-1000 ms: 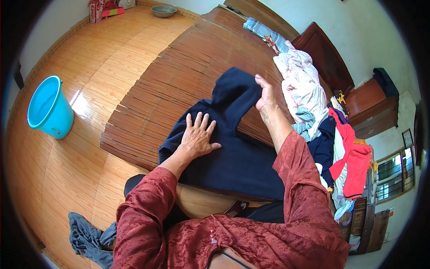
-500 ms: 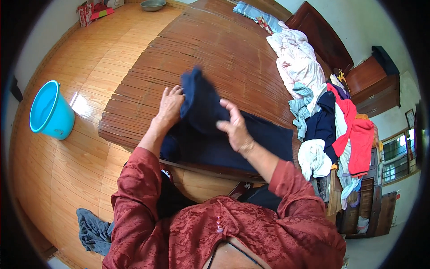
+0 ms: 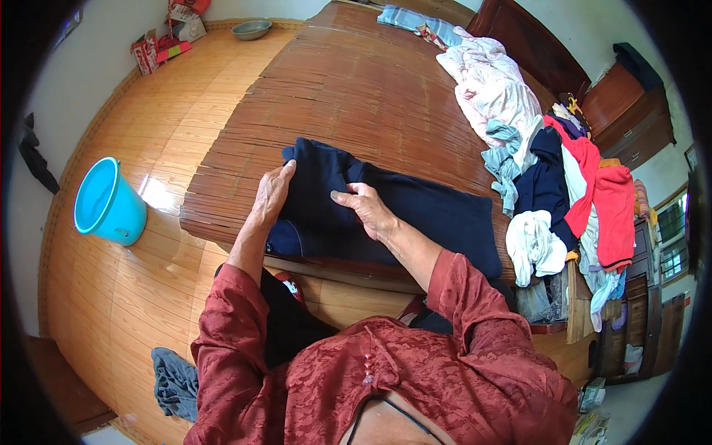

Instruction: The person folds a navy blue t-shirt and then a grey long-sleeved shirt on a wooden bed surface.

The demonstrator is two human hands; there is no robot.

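A dark navy garment (image 3: 437, 219) lies along the near edge of the slatted mat (image 3: 348, 89), its long axis running left to right and sloping slightly toward the person at the right. Its bunched, folded end points left, beneath both hands; the flatter end points right, toward the crumpled white cloth (image 3: 532, 248). The left hand (image 3: 273, 194) has its fingers close together against the garment's left edge (thumb hidden, so I cannot tell how firmly). The right hand (image 3: 368, 213) touches the folds, thumb and forefinger slightly parted; whether it grips, I cannot tell.
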